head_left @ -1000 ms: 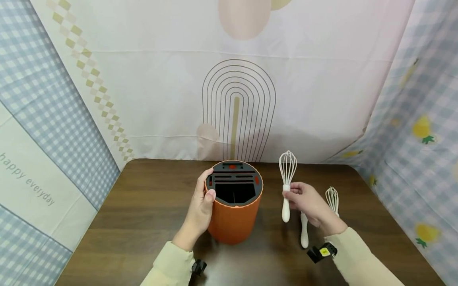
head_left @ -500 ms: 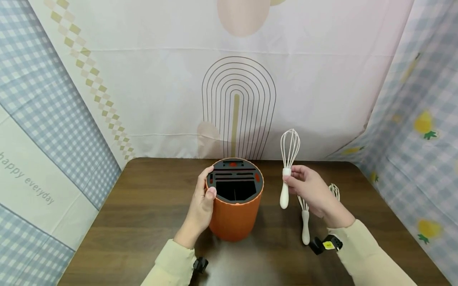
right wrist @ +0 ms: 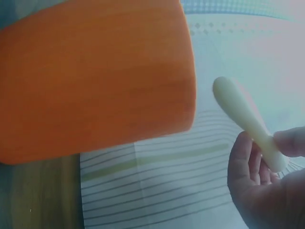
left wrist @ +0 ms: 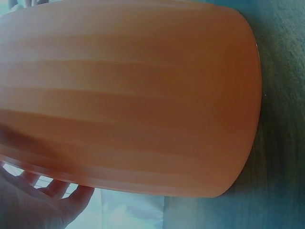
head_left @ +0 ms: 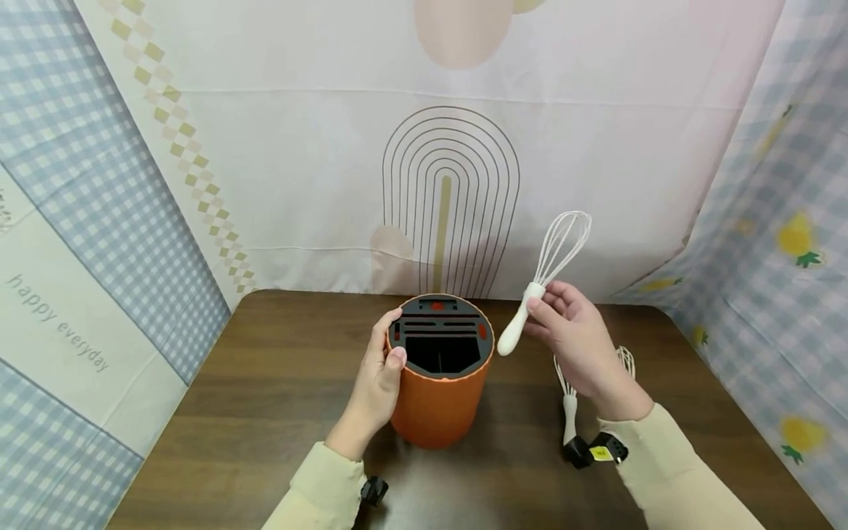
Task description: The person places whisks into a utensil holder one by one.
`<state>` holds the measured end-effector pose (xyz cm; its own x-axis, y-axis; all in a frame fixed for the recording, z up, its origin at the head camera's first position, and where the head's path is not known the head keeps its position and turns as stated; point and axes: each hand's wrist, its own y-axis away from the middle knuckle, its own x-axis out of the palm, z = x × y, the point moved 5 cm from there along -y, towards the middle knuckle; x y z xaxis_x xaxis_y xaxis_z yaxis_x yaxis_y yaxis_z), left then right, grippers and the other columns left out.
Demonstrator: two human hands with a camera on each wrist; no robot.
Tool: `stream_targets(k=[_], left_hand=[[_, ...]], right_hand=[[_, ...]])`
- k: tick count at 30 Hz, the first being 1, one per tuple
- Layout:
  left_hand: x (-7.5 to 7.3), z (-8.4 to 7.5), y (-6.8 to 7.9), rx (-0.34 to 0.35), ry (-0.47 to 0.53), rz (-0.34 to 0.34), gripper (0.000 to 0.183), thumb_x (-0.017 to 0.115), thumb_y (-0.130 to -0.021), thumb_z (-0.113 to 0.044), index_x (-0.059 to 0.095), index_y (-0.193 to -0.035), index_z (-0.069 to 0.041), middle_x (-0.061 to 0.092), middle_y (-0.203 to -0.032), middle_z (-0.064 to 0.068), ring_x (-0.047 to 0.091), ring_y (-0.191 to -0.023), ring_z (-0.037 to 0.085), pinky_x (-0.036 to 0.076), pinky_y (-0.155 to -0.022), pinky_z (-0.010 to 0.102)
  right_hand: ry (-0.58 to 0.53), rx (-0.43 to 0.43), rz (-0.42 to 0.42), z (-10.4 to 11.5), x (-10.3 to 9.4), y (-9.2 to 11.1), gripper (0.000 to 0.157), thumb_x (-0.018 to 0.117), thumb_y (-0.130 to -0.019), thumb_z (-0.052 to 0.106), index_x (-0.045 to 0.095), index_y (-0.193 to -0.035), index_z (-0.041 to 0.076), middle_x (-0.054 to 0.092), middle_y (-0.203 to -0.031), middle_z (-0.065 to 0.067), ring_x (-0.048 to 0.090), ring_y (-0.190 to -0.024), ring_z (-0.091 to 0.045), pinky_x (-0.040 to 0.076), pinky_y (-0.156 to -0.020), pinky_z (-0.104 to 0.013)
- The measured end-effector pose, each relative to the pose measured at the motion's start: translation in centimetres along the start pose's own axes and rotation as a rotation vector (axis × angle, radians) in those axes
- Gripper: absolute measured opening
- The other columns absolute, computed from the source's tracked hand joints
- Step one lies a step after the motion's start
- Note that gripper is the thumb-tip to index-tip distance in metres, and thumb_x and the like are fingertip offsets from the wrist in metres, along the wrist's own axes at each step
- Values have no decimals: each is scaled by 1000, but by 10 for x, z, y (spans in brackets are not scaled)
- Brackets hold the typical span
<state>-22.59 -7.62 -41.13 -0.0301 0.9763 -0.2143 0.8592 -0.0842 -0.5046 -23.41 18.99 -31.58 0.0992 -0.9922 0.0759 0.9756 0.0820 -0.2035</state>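
Backdrop: pale cloth [head_left: 298,184] with thin nested arches; blue checked cloth [head_left: 139,199] down the left, a second checked cloth [head_left: 748,294] with yellow fruit on the right. Brown wood-grain table [head_left: 258,412] below.

Orange container [head_left: 440,412] upright near the middle of the table. Its top has a dark insert [head_left: 430,313]: narrow slots, small red patches, one larger opening toward the person.

Left hand [head_left: 374,383] grips the container at the upper left, thumb over the near rim, fingers bent round the far side.

Right hand [head_left: 579,338] pinches a white whisk [head_left: 522,321] at the top of its handle, thumb against the fingers. Whisk is up off the table, slanted: wire loops up and to the right, handle end down and to the left, just beside the container's rim. Right wrist view shows a gap between handle and container.

Under and beyond the right forearm, two more whisks on the table: one with its handle [head_left: 570,416] showing, the other only by its wires [head_left: 626,361], rest hidden.

Light sleeve [head_left: 327,482] on the left arm, black device [head_left: 374,491] at that wrist.
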Motion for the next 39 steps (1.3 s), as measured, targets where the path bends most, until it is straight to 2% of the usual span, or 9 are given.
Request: stream_targets(k=[5, 12, 22, 25, 27, 29, 32, 34, 39], left_hand=[[1, -1, 0, 13, -2, -2, 60, 36, -96, -57, 30, -149, -28, 44, -97, 6, 49, -88, 20, 39, -79, 40], [0, -1, 0, 6, -4, 16, 71, 30, -92, -70, 28, -150, -29, 38, -80, 1, 44, -72, 17, 37, -69, 33], [0, 0, 0, -8, 2, 20, 66, 32, -94, -66, 28, -149, -30, 39, -86, 4, 46, -75, 19, 37, -72, 35], [0, -1, 1, 11, 13, 9, 62, 35, -96, -59, 30, -149, -28, 42, -93, 6, 47, -80, 20, 38, -75, 35], [0, -2, 1, 18, 26, 4, 57, 38, -98, -47, 30, -150, -24, 45, -103, 8, 48, -87, 21, 38, -79, 37], [-1, -13, 1, 15, 35, 1, 56, 40, -97, -33, 31, -149, -17, 44, -108, 10, 48, -91, 23, 38, -81, 38], [-2, -31, 1, 0, 52, 10, 56, 40, -94, -22, 31, -148, -7, 44, -108, 13, 47, -91, 26, 38, -81, 39], [-4, -42, 1, -5, 61, 13, 56, 40, -94, -21, 31, -146, -2, 45, -109, 15, 48, -92, 29, 38, -82, 38], [-4, -42, 0, 10, 63, 12, 56, 41, -94, -20, 31, -146, -2, 44, -120, 20, 48, -98, 32, 39, -85, 40]], right_hand=[[-54, -37, 17, 1, 14, 0, 41, 59, -96, 12, 40, -131, 2, 52, -116, -12, 58, -100, -19, 52, -84, -34], [-77, -75, -4, -3, 36, 0, 36, 59, -95, 5, 42, -126, 3, 53, -113, -12, 58, -98, -21, 53, -81, -37], [1, -184, 18, -8, 61, 6, 39, 60, -92, 0, 39, -125, 1, 52, -114, -21, 61, -94, -23, 54, -76, -37], [45, -220, 29, -11, 65, 7, 41, 62, -91, -1, 39, -124, -1, 53, -112, -21, 62, -91, -25, 54, -76, -38], [69, -244, 33, -13, 67, 8, 43, 63, -90, -2, 38, -124, -3, 54, -110, -21, 62, -89, -26, 54, -75, -38], [83, -258, 35, -14, 68, 7, 44, 64, -89, -3, 37, -124, -5, 55, -108, -20, 61, -88, -26, 54, -75, -37], [105, -269, 29, -15, 68, 7, 47, 64, -88, -3, 37, -126, -6, 55, -107, -19, 61, -88, -26, 54, -75, -35], [118, -272, 29, -16, 68, 6, 47, 65, -88, -2, 38, -127, -4, 55, -107, -19, 61, -89, -26, 54, -76, -34], [136, -278, 33, -15, 69, 6, 49, 65, -89, -1, 38, -130, -1, 55, -109, -19, 60, -90, -27, 54, -77, -34]])
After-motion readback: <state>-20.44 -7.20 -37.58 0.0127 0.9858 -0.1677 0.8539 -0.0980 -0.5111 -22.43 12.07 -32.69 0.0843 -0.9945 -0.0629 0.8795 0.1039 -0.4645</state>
